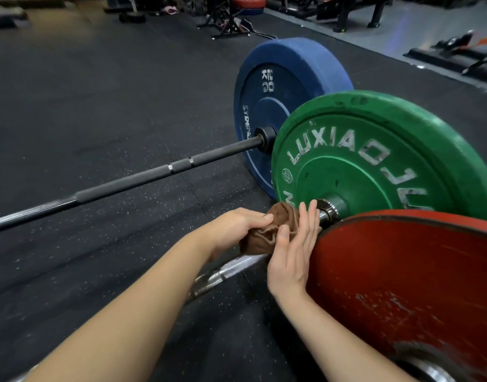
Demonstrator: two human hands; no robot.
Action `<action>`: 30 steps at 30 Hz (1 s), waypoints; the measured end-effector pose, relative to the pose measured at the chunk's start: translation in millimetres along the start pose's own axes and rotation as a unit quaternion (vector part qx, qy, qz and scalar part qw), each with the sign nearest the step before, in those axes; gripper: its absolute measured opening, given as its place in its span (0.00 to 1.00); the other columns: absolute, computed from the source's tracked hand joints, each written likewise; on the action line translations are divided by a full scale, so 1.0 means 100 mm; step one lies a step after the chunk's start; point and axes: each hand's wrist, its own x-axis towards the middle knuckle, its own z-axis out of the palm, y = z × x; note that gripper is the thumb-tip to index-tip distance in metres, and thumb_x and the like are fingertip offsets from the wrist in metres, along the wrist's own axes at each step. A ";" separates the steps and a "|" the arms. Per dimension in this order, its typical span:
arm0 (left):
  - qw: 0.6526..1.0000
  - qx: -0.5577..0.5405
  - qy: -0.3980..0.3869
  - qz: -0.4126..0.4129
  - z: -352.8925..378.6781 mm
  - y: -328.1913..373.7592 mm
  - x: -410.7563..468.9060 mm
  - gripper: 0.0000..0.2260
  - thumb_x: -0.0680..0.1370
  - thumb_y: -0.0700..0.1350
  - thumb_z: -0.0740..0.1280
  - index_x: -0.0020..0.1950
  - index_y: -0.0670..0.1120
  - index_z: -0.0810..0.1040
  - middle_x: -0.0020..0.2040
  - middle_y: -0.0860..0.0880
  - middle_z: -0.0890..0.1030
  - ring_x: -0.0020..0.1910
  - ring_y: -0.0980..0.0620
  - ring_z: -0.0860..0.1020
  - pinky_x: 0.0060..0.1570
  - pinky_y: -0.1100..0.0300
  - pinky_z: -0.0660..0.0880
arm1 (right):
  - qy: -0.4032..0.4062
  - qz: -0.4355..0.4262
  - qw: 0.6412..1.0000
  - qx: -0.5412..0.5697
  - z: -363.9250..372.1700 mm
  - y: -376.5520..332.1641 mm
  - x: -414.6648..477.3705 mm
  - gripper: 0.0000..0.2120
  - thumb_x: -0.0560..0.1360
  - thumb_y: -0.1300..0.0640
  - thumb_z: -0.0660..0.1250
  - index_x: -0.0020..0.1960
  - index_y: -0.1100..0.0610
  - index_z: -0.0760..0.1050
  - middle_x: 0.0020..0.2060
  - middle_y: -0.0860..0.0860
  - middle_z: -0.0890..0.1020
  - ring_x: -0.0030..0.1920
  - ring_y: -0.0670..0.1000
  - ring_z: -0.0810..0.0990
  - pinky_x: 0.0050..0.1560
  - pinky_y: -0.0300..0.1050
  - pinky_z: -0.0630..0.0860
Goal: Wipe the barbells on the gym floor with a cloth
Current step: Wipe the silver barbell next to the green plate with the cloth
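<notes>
A brown cloth (275, 230) is bunched around the chrome bar (234, 267) of the middle barbell, close to its green plate (374, 150). My left hand (236, 230) grips the cloth from the left. My right hand (294, 249) lies against the cloth's right side with straight fingers, the thumb on the fabric. A red plate (407, 285) of the nearest barbell stands just right of my right hand. Farther back lies a dark bar (126, 186) with a blue plate (267, 106).
The black rubber gym floor (99, 92) stretches to the left and back. A metal stand (231, 23), benches (355, 12) and other gear line the far edge. More equipment (457, 53) sits at the right on a grey strip of floor.
</notes>
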 end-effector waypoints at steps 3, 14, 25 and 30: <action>0.999 -0.041 0.019 0.015 -0.04 -0.13 -0.29 0.13 0.84 0.44 0.64 0.59 0.39 0.85 0.56 0.41 0.86 0.55 0.46 0.84 0.59 0.57 0.79 | -0.020 -0.005 1.000 -0.018 -0.03 0.02 -0.02 0.35 0.84 0.38 0.43 0.81 0.61 0.54 0.82 0.54 0.51 0.82 0.52 0.45 0.80 0.48 0.43; 0.926 0.362 0.108 0.003 -0.19 -0.26 -0.86 0.19 0.85 0.60 0.55 0.43 0.53 0.78 0.43 0.56 0.82 0.44 0.55 0.79 0.49 0.56 0.73 | -0.104 -0.021 0.993 -0.056 -0.21 0.03 -0.06 0.32 0.84 0.42 0.45 0.81 0.60 0.55 0.83 0.51 0.51 0.82 0.48 0.40 0.79 0.39 0.39; 0.806 0.569 0.159 0.044 -0.40 0.48 -1.52 0.23 0.85 0.64 0.52 0.50 0.48 0.78 0.51 0.45 0.83 0.50 0.43 0.80 0.55 0.47 0.76 | -0.377 0.037 0.924 0.055 -0.50 -0.70 -0.03 0.45 0.73 0.28 0.59 0.82 0.47 0.49 0.82 0.45 0.54 0.80 0.43 0.50 0.79 0.46 0.51; 0.852 0.469 0.197 0.127 -0.28 0.98 -2.11 0.22 0.86 0.60 0.51 0.54 0.48 0.79 0.56 0.47 0.82 0.54 0.46 0.79 0.59 0.51 0.71 | -0.555 0.109 0.805 0.182 -0.75 -1.72 0.14 0.41 0.65 0.27 0.72 0.72 0.41 0.66 0.68 0.47 0.77 0.68 0.53 0.77 0.71 0.60 0.71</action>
